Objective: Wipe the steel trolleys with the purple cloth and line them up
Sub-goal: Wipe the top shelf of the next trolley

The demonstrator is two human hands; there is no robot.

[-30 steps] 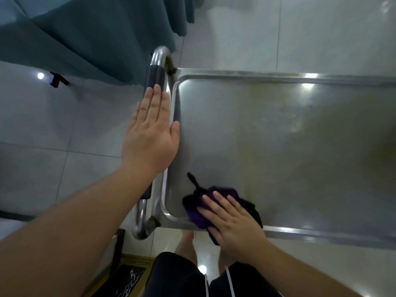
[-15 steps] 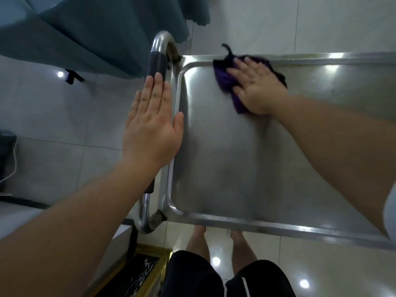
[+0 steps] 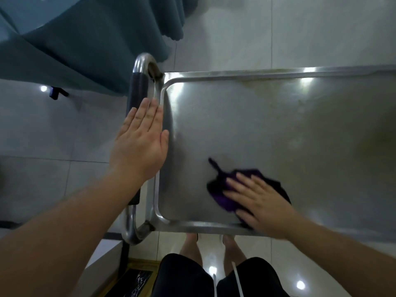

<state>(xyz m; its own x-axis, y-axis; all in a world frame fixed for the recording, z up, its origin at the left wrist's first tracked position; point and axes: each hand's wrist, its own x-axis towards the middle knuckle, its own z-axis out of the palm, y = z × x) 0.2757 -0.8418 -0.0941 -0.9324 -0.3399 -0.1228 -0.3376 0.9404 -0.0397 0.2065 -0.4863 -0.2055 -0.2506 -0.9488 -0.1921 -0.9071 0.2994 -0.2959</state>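
Whereas half a second ago pressed at the far left corner of the tray, now drawn back to the near edge: purple cloth [image 3: 222,195] flat on the steel trolley [image 3: 267,129] top, close to the front rim and somewhat right of the left corner. Pinned under the right hand [image 3: 260,207], fingers [image 3: 236,181] straight and spread a little, pointing left and away across the cloth, gripping nothing. Dark tail of cloth sticking out toward the far left, clear of the hand. Blurred at hand and cloth.

Left hand [image 3: 140,144] much as before: laid flat, fingers together and straight, resting over the left rim and the handle bar [image 3: 138,86] with its dark sleeve, thumb lying along the tray's inner edge. Not curled round the bar.

Yellowish smears showing on the tray's far and right parts. Teal drape [image 3: 81,43] hanging beyond the handle at upper left. Pale tiled floor [image 3: 235,35] around, with ceiling-light glints. Black shorts [image 3: 184,277] and bare legs below the near rim.
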